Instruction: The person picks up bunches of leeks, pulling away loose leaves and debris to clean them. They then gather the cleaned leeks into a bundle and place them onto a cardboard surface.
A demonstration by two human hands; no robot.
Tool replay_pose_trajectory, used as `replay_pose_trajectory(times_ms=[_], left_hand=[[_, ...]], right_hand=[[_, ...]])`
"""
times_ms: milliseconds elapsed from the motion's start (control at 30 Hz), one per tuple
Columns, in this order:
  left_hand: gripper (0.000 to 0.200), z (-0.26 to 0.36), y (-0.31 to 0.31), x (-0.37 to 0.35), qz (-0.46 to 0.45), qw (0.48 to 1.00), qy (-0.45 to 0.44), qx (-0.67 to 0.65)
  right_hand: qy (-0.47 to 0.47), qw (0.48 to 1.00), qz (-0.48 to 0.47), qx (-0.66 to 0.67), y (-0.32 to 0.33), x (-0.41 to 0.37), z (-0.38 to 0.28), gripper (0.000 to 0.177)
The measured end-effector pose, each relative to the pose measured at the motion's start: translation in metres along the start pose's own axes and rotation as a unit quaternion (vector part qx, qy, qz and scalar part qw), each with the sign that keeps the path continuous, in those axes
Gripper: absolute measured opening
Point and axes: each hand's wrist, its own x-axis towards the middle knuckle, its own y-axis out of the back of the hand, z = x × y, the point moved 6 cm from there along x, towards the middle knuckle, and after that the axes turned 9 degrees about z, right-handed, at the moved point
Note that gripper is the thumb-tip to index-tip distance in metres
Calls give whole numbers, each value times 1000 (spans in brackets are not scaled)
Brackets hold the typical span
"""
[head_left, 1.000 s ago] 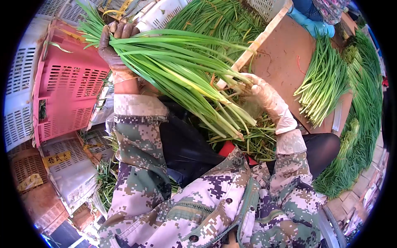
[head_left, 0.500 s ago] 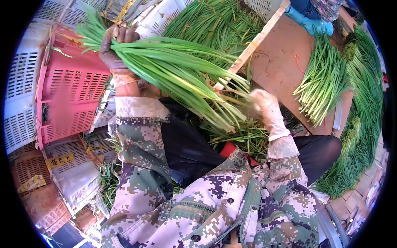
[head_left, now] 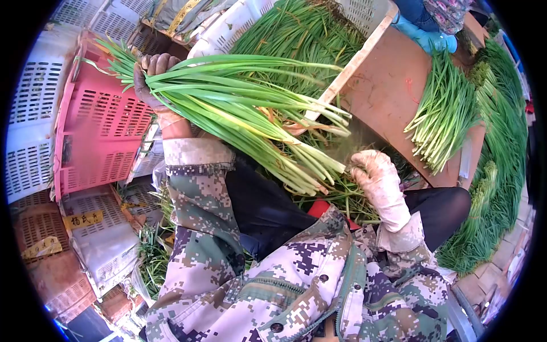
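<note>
My left hand (head_left: 152, 80), in a dark, soiled glove, is closed around the leafy end of a bunch of garlic chives (head_left: 228, 105). The bunch fans out to the right over my lap, its pale stem ends loose and uneven, with some yellowed, dry leaves among them. Close beside those ends is my right hand (head_left: 377, 183), in a pale, stained glove. Its fingers are curled in; whatever they may hold is hidden. Under the stems lies a heap of loose leaves and trimmings (head_left: 353, 199).
A white crate (head_left: 364, 61) full of chives stands ahead. On the brown board (head_left: 382, 91) at right lies a neat chive bundle (head_left: 444, 111); more chives (head_left: 504, 142) are piled beyond. Pink (head_left: 102, 114) and white crates (head_left: 34, 114) stand left. Another person's blue-gloved hand (head_left: 433, 41) shows at top.
My right hand has come down and slightly away from the stem ends. The bunch in my left hand has shifted a little, and its stems are spread wider.
</note>
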Motion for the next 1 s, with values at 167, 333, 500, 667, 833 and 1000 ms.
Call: replay_pose_trajectory(times_ms=[167,333,500,667,833,1000], left_hand=[[24,-4,-4,2,-4,999,4,-33],[24,-5,-3,3,42,998,-31,35],[24,-12,-13,1,-19,1000,14,-19],[25,-11,-15,-1,3,1000,4,11],[23,4,-7,-2,-19,999,-2,-37],[24,2,-13,-7,-1,996,-35,-78]], right_hand=[[-255,861,-35,439,-6,34,-32,25],[-326,676,11,661,-37,51,-42,32],[-368,635,56,677,-36,48,-44,23],[-373,782,72,493,-27,37,-26,15],[-174,968,-179,1,-76,-45,91,14],[10,944,-138,-298,-30,-74,61,25]])
